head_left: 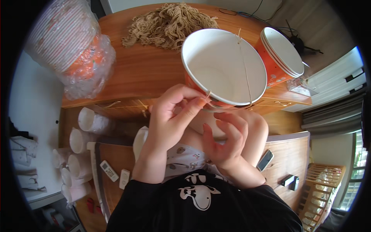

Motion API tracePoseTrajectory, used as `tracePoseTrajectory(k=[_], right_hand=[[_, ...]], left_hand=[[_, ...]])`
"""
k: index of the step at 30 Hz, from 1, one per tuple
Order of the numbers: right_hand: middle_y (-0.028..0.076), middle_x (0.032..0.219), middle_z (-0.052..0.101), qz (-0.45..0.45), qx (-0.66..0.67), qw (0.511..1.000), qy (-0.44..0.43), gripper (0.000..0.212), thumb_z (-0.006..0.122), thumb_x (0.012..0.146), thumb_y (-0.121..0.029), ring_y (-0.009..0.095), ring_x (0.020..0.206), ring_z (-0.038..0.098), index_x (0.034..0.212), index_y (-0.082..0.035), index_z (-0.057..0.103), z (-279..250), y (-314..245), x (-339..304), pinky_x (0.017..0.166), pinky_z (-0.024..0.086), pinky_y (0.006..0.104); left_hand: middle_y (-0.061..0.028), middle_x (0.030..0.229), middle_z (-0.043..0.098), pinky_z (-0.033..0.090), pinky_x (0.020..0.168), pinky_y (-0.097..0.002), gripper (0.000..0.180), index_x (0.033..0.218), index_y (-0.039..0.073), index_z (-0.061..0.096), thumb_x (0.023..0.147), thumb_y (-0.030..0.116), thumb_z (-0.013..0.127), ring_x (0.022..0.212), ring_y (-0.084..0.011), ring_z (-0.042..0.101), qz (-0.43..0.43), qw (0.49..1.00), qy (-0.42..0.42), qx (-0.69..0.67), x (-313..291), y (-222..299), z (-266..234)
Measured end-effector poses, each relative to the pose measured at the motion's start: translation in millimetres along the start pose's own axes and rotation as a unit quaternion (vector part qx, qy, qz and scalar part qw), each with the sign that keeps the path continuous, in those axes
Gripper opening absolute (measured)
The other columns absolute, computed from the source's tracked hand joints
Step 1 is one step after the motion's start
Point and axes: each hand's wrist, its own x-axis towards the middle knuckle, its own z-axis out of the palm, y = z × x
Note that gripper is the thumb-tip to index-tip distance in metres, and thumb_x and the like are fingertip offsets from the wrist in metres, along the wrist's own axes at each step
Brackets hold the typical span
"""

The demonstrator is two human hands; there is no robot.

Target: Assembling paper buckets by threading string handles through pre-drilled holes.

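Note:
A large paper bucket (216, 71), white inside and orange outside, stands tilted toward me at the near edge of the wooden cabinet top. A thin tan string (244, 63) is tied through its far rim and hangs across the mouth to the near side. My left hand (176, 112) is at the near rim, thumb and forefinger pinching the string where it comes through there. Below the bucket, my right hand (228, 139) is raised with fingers loosely bent and apart, holding nothing that I can see.
A heap of tan strings (170, 25) lies behind the bucket. Nested orange buckets (278, 54) stand to the right, and a plastic-wrapped stack of buckets (73, 46) at the left. Several white buckets (79, 166) are on the floor. A remote (109, 171) and a phone (265, 160) flank me.

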Motion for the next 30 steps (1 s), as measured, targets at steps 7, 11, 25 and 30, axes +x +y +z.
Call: tracePoseTrajectory(k=[7,11,25,30], right_hand=[[0.007,0.098,0.066,0.055,-0.077,0.992,-0.084,0.053,0.081,0.073,-0.008,0.023,0.075,0.061,0.118,-0.003,0.055,-3.8,8.6,19.5,0.066,0.041,0.0364],[0.003,0.084,0.062,0.08,-0.093,0.987,-0.106,0.039,0.077,0.078,-0.012,0.021,0.069,0.057,0.113,-0.006,0.06,-5.4,10.0,31.0,0.062,0.04,0.0346],[0.006,0.083,0.063,0.152,0.149,0.972,-0.104,0.014,0.074,0.079,-0.007,0.027,0.073,0.057,0.09,-0.008,0.065,-19.8,1.4,52.4,0.065,0.043,0.0353],[0.002,0.09,0.065,0.07,0.05,0.988,-0.128,0.022,0.075,0.075,-0.009,0.023,0.079,0.059,0.096,-0.009,0.068,-16.2,4.7,44.7,0.067,0.043,0.035]], left_hand=[[-0.0066,0.095,0.073,0.05,0.071,-0.0222,0.01,0.098,-0.001,0.069,0.091,0.006,0.072,0.077,-0.0086,0.063,0.028,0.997,-0.023,0.061,-1.7,-6.8,-3.1],[-0.0057,0.094,0.072,0.048,0.071,-0.0215,0.01,0.098,0.0,0.069,0.091,0.005,0.072,0.078,-0.0069,0.061,-0.001,0.998,-0.011,0.069,-2.7,-0.6,-3.2],[-0.01,0.098,0.074,0.054,0.082,-0.025,0.013,0.103,-0.003,0.071,0.09,0.0,0.071,0.088,-0.0135,0.069,0.006,0.995,0.072,-0.072,0.8,-10.5,8.8],[-0.0113,0.098,0.074,0.057,0.085,-0.0283,0.012,0.103,-0.003,0.07,0.09,-0.001,0.07,0.091,-0.0163,0.071,-0.064,0.978,0.05,-0.192,-2.2,-12.8,15.4]])
